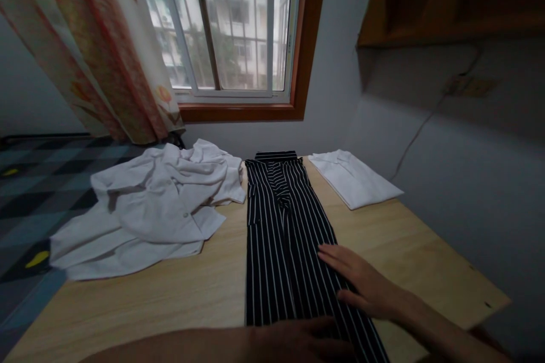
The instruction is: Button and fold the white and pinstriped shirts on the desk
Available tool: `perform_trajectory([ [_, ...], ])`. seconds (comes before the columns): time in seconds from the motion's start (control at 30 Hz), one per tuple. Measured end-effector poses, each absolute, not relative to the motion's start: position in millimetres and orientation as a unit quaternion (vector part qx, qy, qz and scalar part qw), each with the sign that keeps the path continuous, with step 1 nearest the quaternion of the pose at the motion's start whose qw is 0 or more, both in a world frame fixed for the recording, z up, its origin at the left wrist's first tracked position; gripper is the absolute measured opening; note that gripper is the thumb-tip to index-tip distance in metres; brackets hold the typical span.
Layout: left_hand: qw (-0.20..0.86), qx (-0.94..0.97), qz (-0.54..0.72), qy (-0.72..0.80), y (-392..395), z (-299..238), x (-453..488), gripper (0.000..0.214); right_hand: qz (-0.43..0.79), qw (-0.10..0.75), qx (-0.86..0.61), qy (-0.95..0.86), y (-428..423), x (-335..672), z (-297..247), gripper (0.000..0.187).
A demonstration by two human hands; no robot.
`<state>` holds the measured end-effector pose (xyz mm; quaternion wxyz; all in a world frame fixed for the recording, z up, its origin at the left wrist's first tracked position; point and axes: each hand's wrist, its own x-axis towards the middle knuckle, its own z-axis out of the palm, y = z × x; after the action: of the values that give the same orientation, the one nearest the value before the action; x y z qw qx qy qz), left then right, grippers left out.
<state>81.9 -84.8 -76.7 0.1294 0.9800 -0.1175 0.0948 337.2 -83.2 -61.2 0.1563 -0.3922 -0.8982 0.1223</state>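
Note:
Black trousers (272, 261) with white stripes lie lengthwise on the wooden tabletop (204, 295), waistband at the far end and legs running toward me. My right hand (361, 281) rests flat along the right edge of the right leg, fingers stretched out and thumb apart. Low in the picture, my left hand (298, 340) reaches across the lower legs from the left; its fingers extend to the right over the cloth, dark and partly cut off by the bottom edge. Neither hand grips the fabric.
A crumpled white shirt (157, 210) lies left of the trousers, and a folded white garment (353, 178) sits at the back right. Beyond the table's left side is a checked bedspread (25, 198). A curtain (97, 57), window (238, 28) and wall shelf (460, 0) stand behind.

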Motion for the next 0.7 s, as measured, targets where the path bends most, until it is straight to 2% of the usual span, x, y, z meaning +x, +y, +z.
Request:
perform_trajectory([
  [0.17,0.114,0.988,0.096,-0.045,-94,-43,60,0.035,0.088,0.068,-0.363,-0.925,-143,340,-64,0.087],
  [0.27,0.115,0.992,0.047,0.016,-103,-13,35,0.04,0.009,0.075,-0.287,-0.955,-160,343,-74,0.076],
  [0.4,0.127,0.99,-0.015,0.062,-119,14,6,0.048,-0.076,0.126,-0.226,-0.963,-172,350,-90,0.06],
  [0.57,0.118,0.988,-0.001,0.094,-136,4,-8,0.058,-0.126,0.134,-0.21,-0.96,-177,354,-88,0.047],
  [0.7,0.101,0.988,0.041,0.112,-142,-9,-8,0.054,-0.128,0.172,-0.199,-0.956,-177,350,-89,0.045],
])
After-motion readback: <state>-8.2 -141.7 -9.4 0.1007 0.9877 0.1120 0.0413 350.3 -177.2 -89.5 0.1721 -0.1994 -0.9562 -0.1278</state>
